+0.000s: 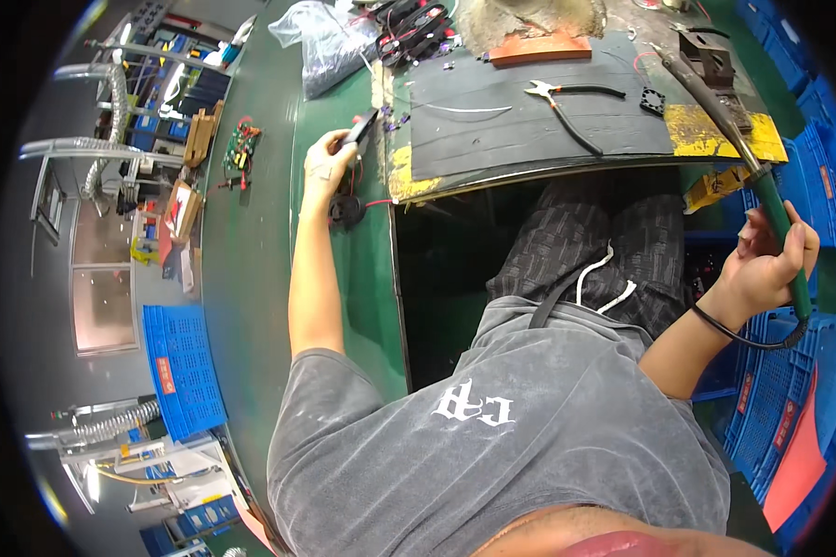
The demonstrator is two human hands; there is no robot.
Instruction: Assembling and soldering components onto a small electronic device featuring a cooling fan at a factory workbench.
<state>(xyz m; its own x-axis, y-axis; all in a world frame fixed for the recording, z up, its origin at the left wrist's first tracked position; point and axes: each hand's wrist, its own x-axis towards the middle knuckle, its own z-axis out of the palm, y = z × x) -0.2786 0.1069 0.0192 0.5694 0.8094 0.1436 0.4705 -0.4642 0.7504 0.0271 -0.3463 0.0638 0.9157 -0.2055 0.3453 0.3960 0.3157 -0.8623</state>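
My left hand [328, 165] pinches a small flat dark piece [358, 130] above the green table, left of the black work mat [474, 139]. Its exact kind is too small to make out. Below that hand lies a round black coil-like part [346, 212] with a red wire. On the right, my right hand [771, 255] is closed around the green handle of a soldering iron [769, 200]. The iron's long metal shaft reaches up over the mat's right corner, alongside a brown metal stand [708, 60]. Open-jawed pliers [576, 111] with black handles lie on the mat.
A small black fan [653, 100] sits beside the pliers. At the back are a clear plastic bag [330, 46], tangled black-and-red wired parts [416, 32] and an orange-red block [541, 51]. Blue crates [762, 408] stand at the right; a wired bundle [241, 153] lies far left.
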